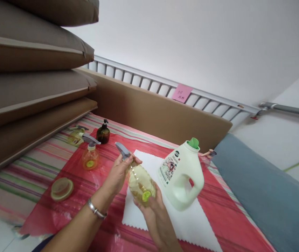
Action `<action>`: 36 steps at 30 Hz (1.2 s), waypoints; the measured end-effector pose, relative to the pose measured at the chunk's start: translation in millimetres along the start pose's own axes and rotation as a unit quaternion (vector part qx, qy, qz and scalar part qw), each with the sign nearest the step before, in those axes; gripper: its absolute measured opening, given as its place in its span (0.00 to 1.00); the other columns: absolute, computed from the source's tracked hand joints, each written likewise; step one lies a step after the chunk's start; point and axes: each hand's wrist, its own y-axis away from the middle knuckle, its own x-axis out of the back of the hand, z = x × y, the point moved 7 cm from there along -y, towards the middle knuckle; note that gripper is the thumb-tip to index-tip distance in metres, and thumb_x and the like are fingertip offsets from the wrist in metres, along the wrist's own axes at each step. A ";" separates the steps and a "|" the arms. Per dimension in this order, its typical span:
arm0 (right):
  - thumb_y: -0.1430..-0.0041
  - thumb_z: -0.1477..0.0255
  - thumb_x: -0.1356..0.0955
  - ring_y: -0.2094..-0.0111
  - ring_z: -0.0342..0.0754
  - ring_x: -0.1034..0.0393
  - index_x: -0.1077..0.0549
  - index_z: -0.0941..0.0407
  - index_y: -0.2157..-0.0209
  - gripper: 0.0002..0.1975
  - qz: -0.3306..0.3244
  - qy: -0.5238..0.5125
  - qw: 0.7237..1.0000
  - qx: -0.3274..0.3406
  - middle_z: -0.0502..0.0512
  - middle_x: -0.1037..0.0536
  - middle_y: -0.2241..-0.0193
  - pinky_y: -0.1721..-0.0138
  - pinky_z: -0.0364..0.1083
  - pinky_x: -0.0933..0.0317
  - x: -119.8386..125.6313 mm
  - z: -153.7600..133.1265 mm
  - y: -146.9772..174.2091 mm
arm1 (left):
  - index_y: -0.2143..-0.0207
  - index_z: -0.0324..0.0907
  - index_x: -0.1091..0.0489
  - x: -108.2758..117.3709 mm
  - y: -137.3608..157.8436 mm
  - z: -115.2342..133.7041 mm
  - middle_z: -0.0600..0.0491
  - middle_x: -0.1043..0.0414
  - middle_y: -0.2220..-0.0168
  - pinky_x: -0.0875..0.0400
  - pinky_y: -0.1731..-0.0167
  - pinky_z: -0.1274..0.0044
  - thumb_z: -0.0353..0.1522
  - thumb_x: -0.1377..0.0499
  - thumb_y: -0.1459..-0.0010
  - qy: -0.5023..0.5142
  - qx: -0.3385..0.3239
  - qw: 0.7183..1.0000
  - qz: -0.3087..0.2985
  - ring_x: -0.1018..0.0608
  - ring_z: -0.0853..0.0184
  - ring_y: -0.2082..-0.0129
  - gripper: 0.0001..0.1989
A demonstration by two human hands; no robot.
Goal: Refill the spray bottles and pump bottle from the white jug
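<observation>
A clear yellowish spray bottle (140, 178) with a grey trigger head is held tilted between both hands, above a white sheet with a scalloped edge (199, 227). My left hand (120, 171), with a silver bangle at its wrist, is closed around the bottle's neck just below the trigger. Lower down, my right hand (152, 210) grips the bottle's base, near a bright yellow-green spot. Just right of the hands, a large pale green detergent jug (179, 178) stands on the sheet, its green spout uncovered.
On the left stand an orange-tinted spray bottle (90, 158), a dark pump bottle (103, 133), a yellow bottle (75, 137) and a round lidded container (62, 189). Another bottle (205, 159) is partly behind the jug. Stacked cushions (34, 87) rise at left; a brown board (149, 108) closes the back.
</observation>
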 end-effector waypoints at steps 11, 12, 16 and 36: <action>0.49 0.62 0.31 0.49 0.54 0.36 0.42 0.45 0.46 0.29 -0.035 -0.005 0.999 -0.024 0.54 0.33 0.46 0.55 0.54 0.39 -10.1 0.2 0.8 | 0.69 0.39 0.34 5.5 -1.1 7.5 0.53 0.27 0.71 0.35 0.62 0.74 0.32 0.43 0.46 0.067 -0.008 0.998 0.014 0.26 0.68 0.69 0.05; 0.48 0.58 0.32 0.49 0.55 0.36 0.42 0.46 0.45 0.30 -0.039 -0.011 0.998 -0.056 0.57 0.33 0.46 0.56 0.55 0.38 -10.0 5.2 1.8 | 0.70 0.39 0.34 5.6 -1.3 7.2 0.53 0.27 0.71 0.35 0.62 0.74 0.32 0.42 0.46 0.066 -0.007 0.998 0.012 0.26 0.68 0.69 0.05; 0.45 0.59 0.34 0.51 0.56 0.34 0.41 0.51 0.45 0.27 -0.038 -0.011 0.994 -0.100 0.61 0.30 0.50 0.61 0.50 0.37 -6.6 13.8 3.5 | 0.71 0.39 0.34 5.5 -1.5 5.4 0.53 0.27 0.72 0.35 0.63 0.75 0.32 0.42 0.46 0.056 -0.005 0.998 0.005 0.26 0.68 0.69 0.05; 0.58 0.67 0.27 0.46 0.58 0.40 0.44 0.49 0.46 0.37 0.024 0.255 0.964 0.077 0.60 0.36 0.45 0.49 0.58 0.43 14.1 -2.7 3.9 | 0.76 0.38 0.35 1.3 3.7 -4.3 0.54 0.30 0.80 0.36 0.73 0.78 0.35 0.43 0.47 0.026 0.015 1.000 0.007 0.27 0.70 0.78 0.10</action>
